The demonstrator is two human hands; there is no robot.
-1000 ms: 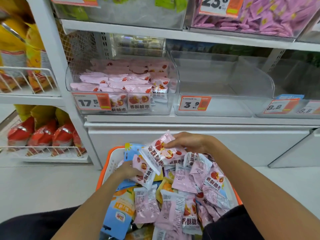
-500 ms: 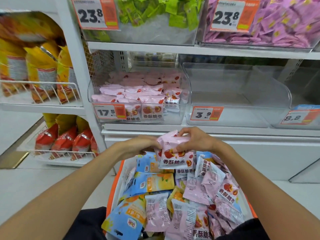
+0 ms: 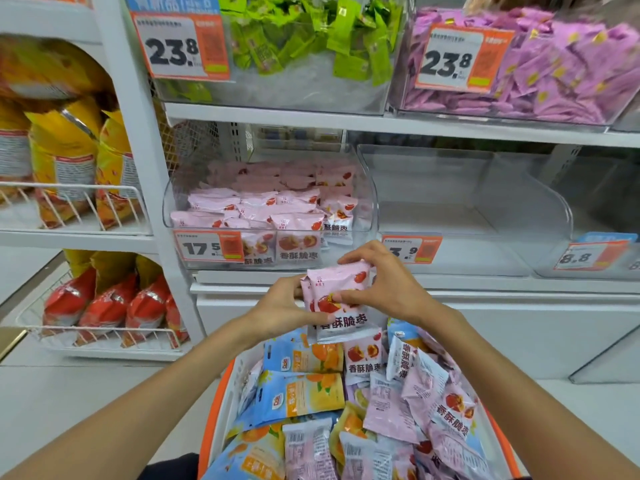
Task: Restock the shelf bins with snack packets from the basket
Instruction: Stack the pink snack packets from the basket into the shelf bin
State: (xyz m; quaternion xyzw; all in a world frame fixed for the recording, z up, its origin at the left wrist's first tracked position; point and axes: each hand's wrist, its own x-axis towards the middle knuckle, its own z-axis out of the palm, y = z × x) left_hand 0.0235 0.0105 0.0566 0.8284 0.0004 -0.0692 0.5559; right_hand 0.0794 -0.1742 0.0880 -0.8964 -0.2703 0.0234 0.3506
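Both arms extended forward; left hand [image 3: 282,308] and right hand [image 3: 382,284] curled, fingertips facing, gripping

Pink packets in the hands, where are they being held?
Both hands hold a small stack of pink snack packets above the basket: left hand grips the left edge, right hand the top and right side.

Landmark: pink-packet bin [image 3: 270,216], mid shelf. On its front, price tag [image 3: 207,247] reading 17.5; packets behind the clear wall printed 香酥脆枣. Right of it, tag [image 3: 412,249] showing 3.9, first digit partly hidden. Far right, tag [image 3: 594,255] reading 8.8. Above, two tags [image 3: 181,46] [image 3: 457,57], each 23.8. Below, held packet [image 3: 337,303] printed 香酥脆枣.
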